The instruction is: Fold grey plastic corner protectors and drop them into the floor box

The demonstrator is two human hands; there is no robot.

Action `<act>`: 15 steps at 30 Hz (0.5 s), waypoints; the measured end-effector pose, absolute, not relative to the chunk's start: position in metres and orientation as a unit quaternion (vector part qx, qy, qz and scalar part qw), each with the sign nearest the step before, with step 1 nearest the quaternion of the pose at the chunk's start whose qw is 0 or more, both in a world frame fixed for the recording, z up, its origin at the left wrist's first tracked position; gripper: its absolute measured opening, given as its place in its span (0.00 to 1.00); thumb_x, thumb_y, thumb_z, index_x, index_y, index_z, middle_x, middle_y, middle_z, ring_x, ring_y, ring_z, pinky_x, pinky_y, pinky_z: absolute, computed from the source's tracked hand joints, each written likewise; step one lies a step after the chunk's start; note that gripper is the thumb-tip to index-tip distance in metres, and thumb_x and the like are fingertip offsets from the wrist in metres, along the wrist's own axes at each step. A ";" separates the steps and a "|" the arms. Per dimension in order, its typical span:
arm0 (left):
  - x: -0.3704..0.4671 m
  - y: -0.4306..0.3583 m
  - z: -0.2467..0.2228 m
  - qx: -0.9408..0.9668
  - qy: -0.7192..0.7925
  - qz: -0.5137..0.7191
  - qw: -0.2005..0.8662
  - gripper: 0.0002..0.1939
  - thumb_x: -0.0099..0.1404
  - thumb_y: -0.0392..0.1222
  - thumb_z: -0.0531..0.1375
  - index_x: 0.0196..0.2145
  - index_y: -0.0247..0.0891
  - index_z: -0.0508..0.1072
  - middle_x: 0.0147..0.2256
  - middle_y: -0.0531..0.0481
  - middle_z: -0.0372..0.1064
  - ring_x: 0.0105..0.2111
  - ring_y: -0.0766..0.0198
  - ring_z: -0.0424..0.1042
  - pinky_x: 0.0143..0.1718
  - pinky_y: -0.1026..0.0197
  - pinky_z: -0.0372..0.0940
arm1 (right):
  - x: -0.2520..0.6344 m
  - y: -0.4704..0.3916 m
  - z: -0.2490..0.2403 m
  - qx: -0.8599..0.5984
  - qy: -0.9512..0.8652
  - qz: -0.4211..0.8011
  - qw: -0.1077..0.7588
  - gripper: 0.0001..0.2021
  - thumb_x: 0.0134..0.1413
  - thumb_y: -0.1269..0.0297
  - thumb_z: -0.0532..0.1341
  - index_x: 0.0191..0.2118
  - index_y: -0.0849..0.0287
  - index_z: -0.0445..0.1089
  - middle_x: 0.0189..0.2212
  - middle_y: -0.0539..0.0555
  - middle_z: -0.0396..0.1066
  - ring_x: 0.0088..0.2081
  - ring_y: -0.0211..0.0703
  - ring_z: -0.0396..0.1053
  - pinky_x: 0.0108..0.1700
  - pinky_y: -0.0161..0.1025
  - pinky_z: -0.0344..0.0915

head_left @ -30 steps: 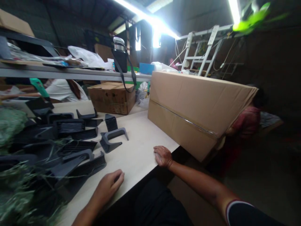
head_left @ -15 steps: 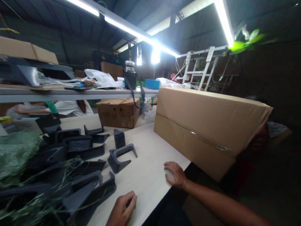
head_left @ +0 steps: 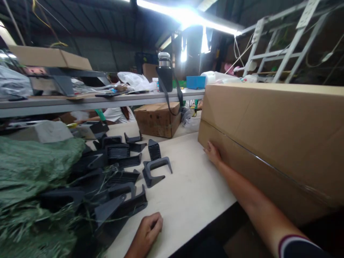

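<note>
Near the bottom of the head view, my left hand [head_left: 150, 229] rests on the pale tabletop [head_left: 185, 190], its fingers curled in and nothing visible in them. My right hand [head_left: 213, 154] reaches forward to the lower near-left part of a big cardboard box [head_left: 274, 125]. Its fingers are partly stretched out against the box's side and do not wrap round it. Left of my hands lies a spread of dark grey plastic brackets [head_left: 118, 152]. One U-shaped bracket [head_left: 158, 166] lies closest to the bare strip of tabletop.
A green woven sack [head_left: 34, 172] with frayed strands lies at the left. Further back stand a smaller carton [head_left: 154, 123] and a raised shelf [head_left: 113, 100] carrying a black strapped flask [head_left: 165, 77] and a blue box [head_left: 195, 82]. Another person's white clothing [head_left: 118, 114] shows beneath the shelf.
My right hand has moved forward from the tabletop to the big box's side. My left hand stays curled on the table. The view has turned left and tilted down.
</note>
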State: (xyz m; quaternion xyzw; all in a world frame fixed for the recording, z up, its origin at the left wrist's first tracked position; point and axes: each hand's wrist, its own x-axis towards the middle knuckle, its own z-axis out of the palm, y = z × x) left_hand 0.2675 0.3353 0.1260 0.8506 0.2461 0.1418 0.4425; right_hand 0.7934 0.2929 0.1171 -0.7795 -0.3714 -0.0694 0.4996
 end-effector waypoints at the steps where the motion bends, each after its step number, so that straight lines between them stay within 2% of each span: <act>1: 0.267 0.335 0.126 0.850 0.250 0.140 0.441 0.28 0.73 0.64 0.48 0.25 0.41 0.60 0.25 0.52 0.56 0.29 0.60 0.61 0.34 0.58 0.53 | 0.798 0.295 0.116 -0.781 -0.367 -0.072 0.501 0.32 0.69 0.57 0.65 0.73 0.59 0.61 0.66 0.67 0.69 0.62 0.57 0.73 0.65 0.58 0.68; 4: 0.268 0.335 0.126 0.851 0.262 0.136 0.433 0.28 0.73 0.65 0.49 0.24 0.42 0.58 0.25 0.53 0.54 0.28 0.61 0.59 0.33 0.58 0.53 | 0.807 0.295 0.112 -0.787 -0.365 -0.077 0.492 0.30 0.69 0.57 0.66 0.71 0.59 0.63 0.67 0.66 0.67 0.66 0.58 0.68 0.68 0.60 0.65; 9: 0.270 0.336 0.116 0.862 0.272 0.150 0.401 0.28 0.73 0.66 0.48 0.25 0.42 0.56 0.25 0.53 0.53 0.28 0.61 0.59 0.32 0.59 0.52 | 0.790 0.285 0.090 -0.807 -0.381 -0.066 0.447 0.22 0.71 0.55 0.65 0.64 0.58 0.71 0.62 0.62 0.72 0.61 0.56 0.72 0.65 0.61 0.68; 15: 0.272 0.341 0.103 0.882 0.268 0.148 0.357 0.26 0.74 0.63 0.50 0.25 0.41 0.57 0.25 0.53 0.54 0.28 0.61 0.62 0.31 0.60 0.53 | 0.764 0.277 0.072 -0.815 -0.426 -0.067 0.388 0.18 0.71 0.54 0.65 0.58 0.59 0.74 0.62 0.61 0.71 0.64 0.57 0.68 0.67 0.63 0.64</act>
